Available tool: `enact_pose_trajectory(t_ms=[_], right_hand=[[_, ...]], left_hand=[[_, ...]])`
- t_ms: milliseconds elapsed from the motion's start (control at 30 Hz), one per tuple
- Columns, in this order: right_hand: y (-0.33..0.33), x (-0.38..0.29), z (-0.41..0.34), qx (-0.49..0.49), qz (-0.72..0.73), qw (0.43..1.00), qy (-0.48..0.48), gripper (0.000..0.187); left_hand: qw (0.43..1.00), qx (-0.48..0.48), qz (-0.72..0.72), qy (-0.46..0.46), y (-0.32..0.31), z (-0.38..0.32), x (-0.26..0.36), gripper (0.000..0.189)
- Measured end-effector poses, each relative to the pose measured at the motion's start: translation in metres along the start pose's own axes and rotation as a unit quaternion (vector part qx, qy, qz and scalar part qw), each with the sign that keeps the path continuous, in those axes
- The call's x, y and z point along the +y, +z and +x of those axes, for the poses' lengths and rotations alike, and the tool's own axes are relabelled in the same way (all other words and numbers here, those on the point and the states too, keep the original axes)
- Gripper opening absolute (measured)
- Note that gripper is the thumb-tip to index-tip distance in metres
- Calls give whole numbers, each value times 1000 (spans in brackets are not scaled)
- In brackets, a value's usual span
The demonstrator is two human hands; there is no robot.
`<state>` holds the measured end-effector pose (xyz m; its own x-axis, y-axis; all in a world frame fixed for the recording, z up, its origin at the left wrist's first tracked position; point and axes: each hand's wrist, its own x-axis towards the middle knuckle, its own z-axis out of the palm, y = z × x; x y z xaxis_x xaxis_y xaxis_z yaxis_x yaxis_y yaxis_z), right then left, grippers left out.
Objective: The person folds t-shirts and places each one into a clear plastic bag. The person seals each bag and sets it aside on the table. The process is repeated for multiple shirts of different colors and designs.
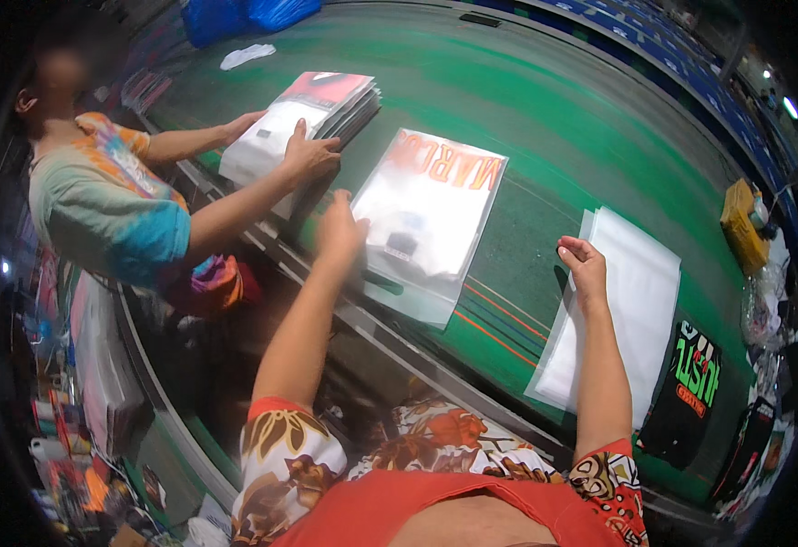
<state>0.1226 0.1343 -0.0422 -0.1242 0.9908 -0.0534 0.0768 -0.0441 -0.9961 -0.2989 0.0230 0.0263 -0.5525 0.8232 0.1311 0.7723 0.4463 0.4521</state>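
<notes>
A folded garment in a clear plastic bag [433,219] lies flat on the green tabletop [515,267]. Orange lettering shows at the bag's far end, and a dark printed patch shows nearer me. My left hand [341,229], blurred, is beside the bag's left edge, with thumb and index finger apart and nothing seen in it. Over the left side of a stack of clear plastic bags [631,294], my right hand [585,270] is loosely curled. A small gap shows between its thumb and fingers, and nothing is visible in it.
At my left, a co-worker [111,198] has both hands on a pile of bagged garments [317,109]. A folded black garment [682,396] with green print lies at right. Beyond it are a yellow taped package [744,225] and crumpled plastic [764,301]. Blue bags [248,17] sit far left.
</notes>
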Motion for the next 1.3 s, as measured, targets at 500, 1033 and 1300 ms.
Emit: enact_pose_trajectory(t_ms=[500,1033,1300], right_hand=[[7,21,3,93,-106,988,-59,23],[41,-7,-23,204,-323,914,-139,20],[38,-8,-29,189,-377,895,-145,18]], left_hand=[[907,-178,-370,-97,30,59,-21,47],[963,-104,-239,74,-56,238,-152,32],[974,36,82,207,-31,243,-139,41]])
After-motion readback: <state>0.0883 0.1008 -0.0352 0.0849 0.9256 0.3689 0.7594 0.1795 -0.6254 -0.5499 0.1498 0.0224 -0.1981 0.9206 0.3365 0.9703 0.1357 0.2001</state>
